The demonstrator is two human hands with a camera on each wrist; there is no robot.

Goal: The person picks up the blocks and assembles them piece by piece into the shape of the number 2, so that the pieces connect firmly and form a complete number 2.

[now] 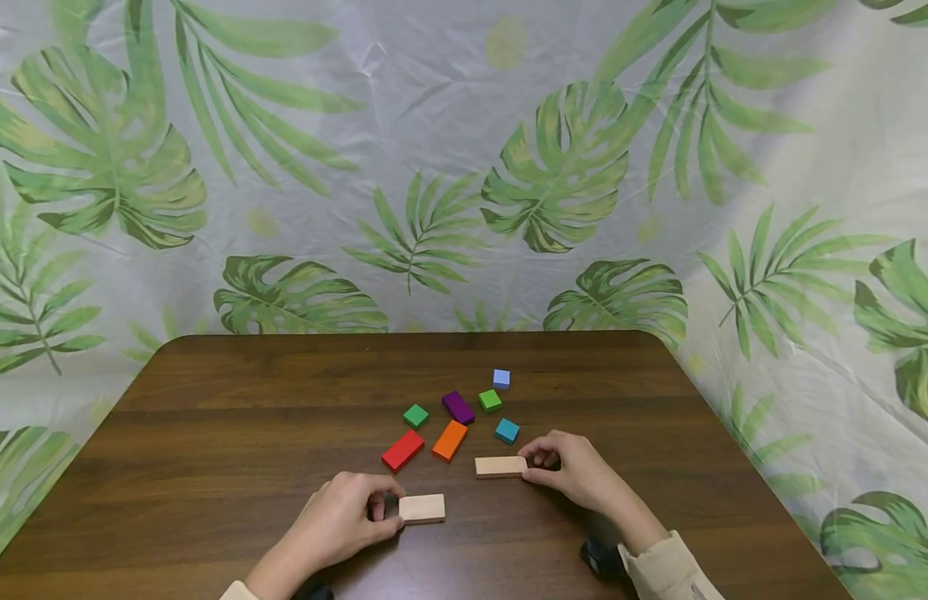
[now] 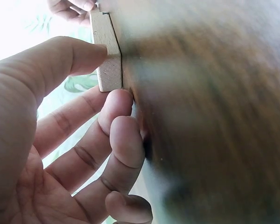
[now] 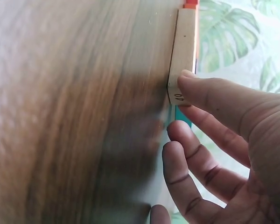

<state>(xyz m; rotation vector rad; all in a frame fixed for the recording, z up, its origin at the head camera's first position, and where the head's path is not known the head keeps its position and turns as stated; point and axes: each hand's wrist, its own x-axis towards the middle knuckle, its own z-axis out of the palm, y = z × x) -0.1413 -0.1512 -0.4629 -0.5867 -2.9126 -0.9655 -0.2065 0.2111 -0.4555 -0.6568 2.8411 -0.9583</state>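
Observation:
My left hand [image 1: 345,517] pinches the left end of a plain wooden block [image 1: 424,508] between thumb and index finger. The block lies on the table in front of me. Farther off and to the right, my right hand [image 1: 572,471] pinches the right end of a longer, narrower plain wooden block [image 1: 499,467]. In the right wrist view a dark printed mark shows on the end of this wooden block [image 3: 183,51], beside the thumb. The left wrist view shows the thumb on the near side of the other wooden block [image 2: 107,42].
Beyond the hands lie a red block [image 1: 403,451], an orange block [image 1: 450,441], a purple block [image 1: 458,407], a teal block [image 1: 507,431], a dark green block [image 1: 415,416], a light green block [image 1: 489,400] and a light blue block [image 1: 501,378]. A leaf-patterned curtain [image 1: 433,167] hangs behind the table [image 1: 246,417].

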